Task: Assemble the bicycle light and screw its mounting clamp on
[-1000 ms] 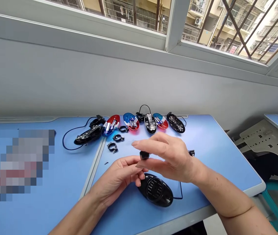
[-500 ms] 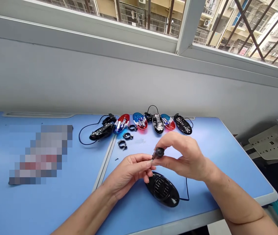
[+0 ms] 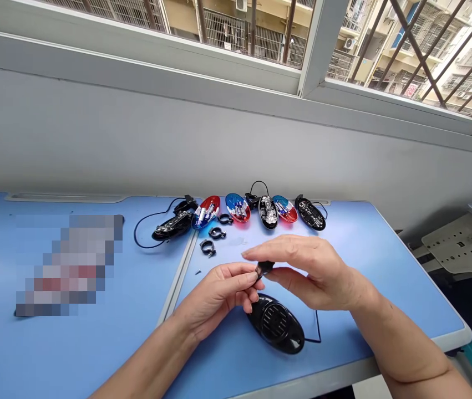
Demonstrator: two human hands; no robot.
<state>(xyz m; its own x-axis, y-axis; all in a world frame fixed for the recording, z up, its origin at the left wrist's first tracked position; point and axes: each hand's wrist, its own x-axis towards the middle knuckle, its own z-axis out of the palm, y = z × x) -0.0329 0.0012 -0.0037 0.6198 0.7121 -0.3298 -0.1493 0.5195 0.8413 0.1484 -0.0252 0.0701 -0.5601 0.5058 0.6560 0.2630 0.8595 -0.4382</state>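
My left hand is closed in a pinch at the lower end of a black-handled screwdriver. What sits between its fingertips is too small and covered to make out. My right hand is around the screwdriver's handle, its fingers stretched over the top and the thumb against the lower side. Just below both hands a black oval housing with a round slotted grille lies on the blue table, its thin cable running off to the right.
Black clamp rings and a small screw lie left of my hands. Farther back are red-and-blue oval covers with batteries, and open black housings with cables. A blurred flat packet lies on the left table.
My right hand's fingers have straightened and slid forward over the screwdriver handle, which tilts differently. The left hand keeps its pinch. The view has shifted slightly.
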